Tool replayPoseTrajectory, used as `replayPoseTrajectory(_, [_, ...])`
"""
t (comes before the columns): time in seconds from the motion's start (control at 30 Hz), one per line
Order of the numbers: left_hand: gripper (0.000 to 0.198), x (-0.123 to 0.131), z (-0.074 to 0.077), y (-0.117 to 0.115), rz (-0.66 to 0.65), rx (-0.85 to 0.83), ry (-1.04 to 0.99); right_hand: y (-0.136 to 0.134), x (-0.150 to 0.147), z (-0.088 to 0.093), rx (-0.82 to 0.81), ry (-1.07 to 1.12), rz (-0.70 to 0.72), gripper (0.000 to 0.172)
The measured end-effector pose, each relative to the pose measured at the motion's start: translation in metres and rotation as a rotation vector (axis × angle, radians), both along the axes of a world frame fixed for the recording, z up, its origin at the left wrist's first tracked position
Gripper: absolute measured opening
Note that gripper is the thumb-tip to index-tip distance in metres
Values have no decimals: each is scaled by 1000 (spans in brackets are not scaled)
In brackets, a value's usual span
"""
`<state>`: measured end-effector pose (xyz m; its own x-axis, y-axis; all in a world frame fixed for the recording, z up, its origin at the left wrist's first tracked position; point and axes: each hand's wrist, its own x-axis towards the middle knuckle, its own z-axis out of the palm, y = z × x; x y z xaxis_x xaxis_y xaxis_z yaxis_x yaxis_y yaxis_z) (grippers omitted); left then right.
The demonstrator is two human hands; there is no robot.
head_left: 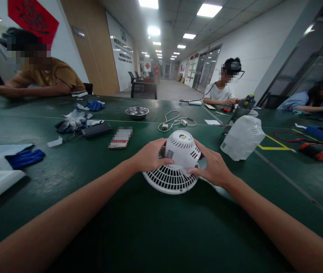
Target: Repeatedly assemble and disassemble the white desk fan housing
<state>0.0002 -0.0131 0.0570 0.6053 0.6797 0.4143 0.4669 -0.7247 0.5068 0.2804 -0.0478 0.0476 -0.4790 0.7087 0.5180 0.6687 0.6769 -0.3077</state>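
Note:
A white fan head (pixel 180 149) lies face down on the green table in front of me, its vented motor housing pointing up. Below the housing spreads its round slatted grille (pixel 170 181). My left hand (pixel 155 153) grips the housing's left side, the thumb pressed on its front near a small grey label. From the right, my right hand (pixel 211 163) holds the same housing, thumb at the lower front edge. The fingertips behind the housing are hidden on both sides.
On the green table (pixel 155 235) stand a steel bowl (pixel 137 112), a coiled white cable (pixel 175 122), a black power adapter (pixel 96 130) and work gloves (pixel 26 157). To the right are a white plastic casing (pixel 243 137), a bottle (pixel 239 112) and an orange multimeter (pixel 320 151). Several people sit around.

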Motion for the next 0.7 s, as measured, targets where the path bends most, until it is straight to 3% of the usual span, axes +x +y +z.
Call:
replayPoseTrajectory(0.1, [62, -1, -8, 3, 11, 44, -54, -4, -7, -4, -57, 59, -18, 112])
replayPoseTrajectory(0.23, [101, -4, -14, 3, -149, -80, -143, -8, -10, -3, -130, 158, 111, 96])
replayPoseTrajectory(0.33, [126, -2, -15, 0, -136, -128, -139, -3, -5, -3, -90, 245, 149, 91])
replayPoseTrajectory(0.47, [127, 3, -13, -5, -84, -74, -128, 5, 1, -2, -58, 186, 178, 99])
replayPoseTrajectory(0.6, [130, 4, -9, -9, -147, -21, -85, 0, -2, 2, -144, 140, 231, 114])
replayPoseTrajectory(0.7, [133, 4, -8, -9, -185, 38, -52, -4, -5, 3, -155, 111, 234, 115])
